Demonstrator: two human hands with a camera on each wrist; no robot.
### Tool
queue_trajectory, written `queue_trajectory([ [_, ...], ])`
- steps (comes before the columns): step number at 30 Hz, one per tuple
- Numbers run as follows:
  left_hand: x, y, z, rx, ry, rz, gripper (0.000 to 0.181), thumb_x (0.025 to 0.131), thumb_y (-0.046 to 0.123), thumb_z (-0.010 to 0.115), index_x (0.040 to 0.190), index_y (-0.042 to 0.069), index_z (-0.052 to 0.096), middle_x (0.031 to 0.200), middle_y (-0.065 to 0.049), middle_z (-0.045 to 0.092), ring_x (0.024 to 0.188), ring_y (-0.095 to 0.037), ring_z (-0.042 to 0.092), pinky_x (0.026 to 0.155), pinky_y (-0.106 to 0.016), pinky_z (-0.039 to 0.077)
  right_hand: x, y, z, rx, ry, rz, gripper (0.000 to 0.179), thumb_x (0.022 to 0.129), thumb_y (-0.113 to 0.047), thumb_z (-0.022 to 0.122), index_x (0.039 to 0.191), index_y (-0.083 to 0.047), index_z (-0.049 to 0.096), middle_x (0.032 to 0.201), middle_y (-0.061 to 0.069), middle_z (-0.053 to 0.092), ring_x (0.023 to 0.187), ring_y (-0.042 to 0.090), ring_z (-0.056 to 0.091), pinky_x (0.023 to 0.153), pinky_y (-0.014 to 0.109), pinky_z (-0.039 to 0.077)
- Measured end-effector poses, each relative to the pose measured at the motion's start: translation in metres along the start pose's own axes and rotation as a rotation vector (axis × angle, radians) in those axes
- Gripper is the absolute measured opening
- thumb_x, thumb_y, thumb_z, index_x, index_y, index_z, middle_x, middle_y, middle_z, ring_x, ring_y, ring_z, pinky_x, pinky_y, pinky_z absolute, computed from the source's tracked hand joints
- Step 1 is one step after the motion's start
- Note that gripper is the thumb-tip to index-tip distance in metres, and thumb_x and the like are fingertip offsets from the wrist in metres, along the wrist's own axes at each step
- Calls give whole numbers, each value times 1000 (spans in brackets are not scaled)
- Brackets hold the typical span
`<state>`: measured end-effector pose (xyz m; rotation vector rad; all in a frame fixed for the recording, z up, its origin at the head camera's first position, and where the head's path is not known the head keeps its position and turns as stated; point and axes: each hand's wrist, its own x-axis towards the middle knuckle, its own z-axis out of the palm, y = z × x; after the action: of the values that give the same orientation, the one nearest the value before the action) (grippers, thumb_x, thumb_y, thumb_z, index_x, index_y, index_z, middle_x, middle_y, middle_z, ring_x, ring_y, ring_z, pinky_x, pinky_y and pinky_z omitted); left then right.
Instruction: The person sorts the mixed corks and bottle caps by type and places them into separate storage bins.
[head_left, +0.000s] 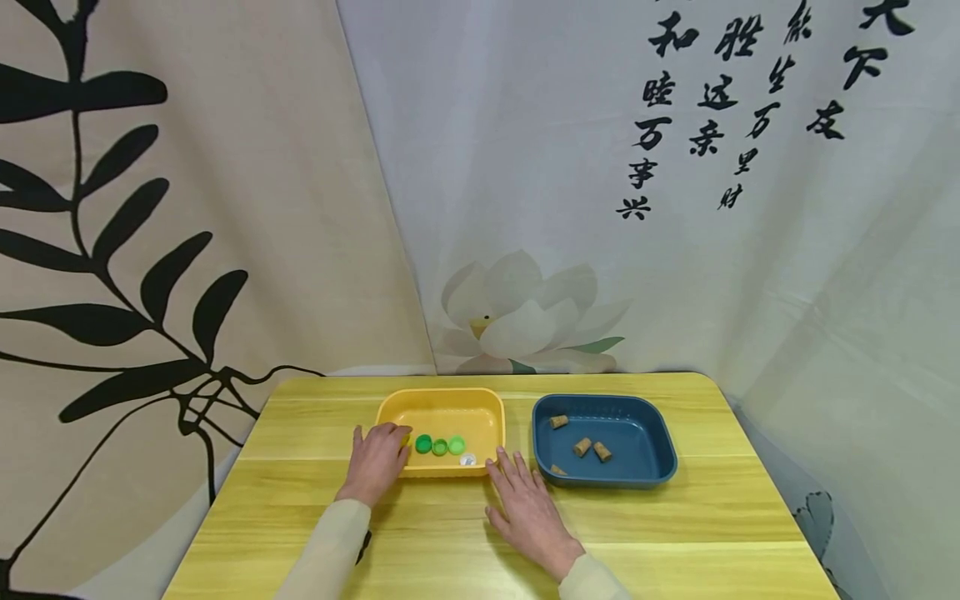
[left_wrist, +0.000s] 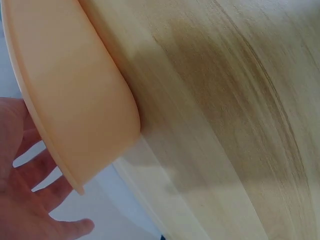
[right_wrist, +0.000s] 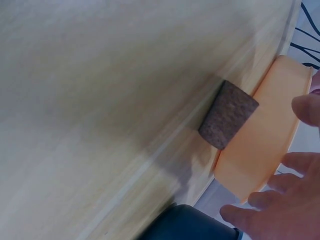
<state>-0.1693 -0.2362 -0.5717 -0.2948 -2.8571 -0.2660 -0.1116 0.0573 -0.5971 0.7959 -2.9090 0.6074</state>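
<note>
My left hand point(head_left: 375, 462) reaches over the left rim of the yellow tray point(head_left: 442, 400), its fingertips at a yellow cap that they partly cover. In the left wrist view the fingers spread behind the tray's rim, with the thumb apart. Inside the tray sit a dark green cap point(head_left: 423, 444), two lighter green caps and a white cap point(head_left: 468, 459). My right hand point(head_left: 528, 512) lies palm down with fingers spread, fingertips at the tray's front right corner. A cork point(right_wrist: 228, 115) shows beside the tray wall in the right wrist view, apart from the fingers; the head view hides it.
Right of the yellow tray stands a blue tray point(head_left: 637, 425) holding several corks point(head_left: 582, 447). Both trays rest on a light wooden table point(head_left: 720, 533). Behind it hangs a printed curtain point(head_left: 525, 167) with leaves, a flower and writing.
</note>
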Motion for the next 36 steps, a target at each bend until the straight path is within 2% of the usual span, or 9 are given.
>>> queue_trajectory([
  [9, 3, 1, 2, 5, -18, -35, 32, 89, 15, 83, 120, 9, 76, 117, -15, 72, 110, -38, 68, 105, -81, 33, 0, -1, 0, -2, 2, 5, 70, 100, -36, 69, 159, -9, 41, 169, 15, 26, 151, 44, 29, 112, 68, 37],
  [18, -5, 7, -2, -65, 99, -16, 31, 92, 16, 79, 121, 7, 75, 132, -15, 66, 123, -38, 61, 109, -78, 30, -8, 3, -10, 43, 6, 4, 71, 103, -41, 63, 161, -10, 36, 170, 13, 23, 154, 41, 25, 118, 64, 29],
  [26, -20, 21, -7, -110, 212, 44, 33, 88, 13, 81, 120, 7, 75, 131, -15, 67, 123, -38, 61, 108, -74, 36, -30, 14, -24, 24, 57, -29, 69, 102, -45, 63, 158, -10, 43, 167, 11, 32, 152, 39, 30, 118, 60, 34],
  [30, -28, 29, -8, -126, 231, 56, 33, 89, 15, 80, 121, 7, 74, 132, -15, 67, 127, -40, 59, 108, -73, 36, -42, 18, -28, 19, 27, -46, 70, 102, -48, 63, 158, -10, 44, 166, 11, 34, 152, 38, 31, 118, 59, 33],
  [36, -40, 36, -10, -124, 225, 63, 36, 91, 20, 78, 124, 8, 73, 133, -15, 66, 128, -42, 58, 108, -73, 37, -56, 27, -31, -1, -53, -67, 73, 98, -50, 66, 157, -12, 46, 164, 12, 39, 151, 39, 32, 116, 62, 35],
])
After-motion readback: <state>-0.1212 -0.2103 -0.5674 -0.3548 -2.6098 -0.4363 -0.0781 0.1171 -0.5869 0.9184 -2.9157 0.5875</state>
